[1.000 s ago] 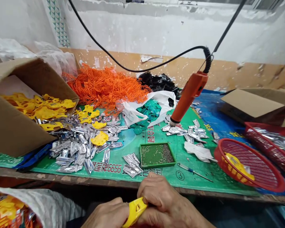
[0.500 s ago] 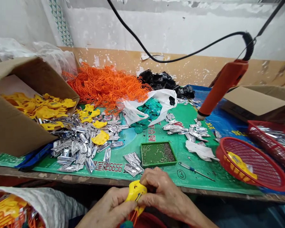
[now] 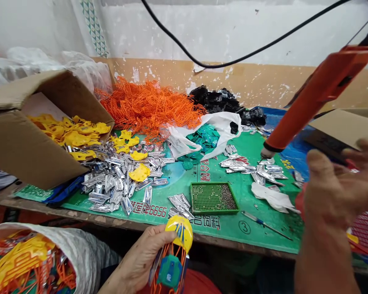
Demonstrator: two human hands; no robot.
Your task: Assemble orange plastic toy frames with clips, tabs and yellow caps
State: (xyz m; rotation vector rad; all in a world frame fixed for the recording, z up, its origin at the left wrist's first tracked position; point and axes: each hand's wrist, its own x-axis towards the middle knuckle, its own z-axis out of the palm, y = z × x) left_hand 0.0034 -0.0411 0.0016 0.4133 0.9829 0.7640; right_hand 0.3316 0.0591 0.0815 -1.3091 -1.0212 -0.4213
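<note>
Right hand (image 3: 334,188) lifted away, blurred; left hand (image 3: 138,257) grips yellow plastic piece (image 3: 178,232).

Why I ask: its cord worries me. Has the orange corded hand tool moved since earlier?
Yes, the orange corded hand tool has swung right: its tip now sits well past the right edge of the green perforated tray.
</note>
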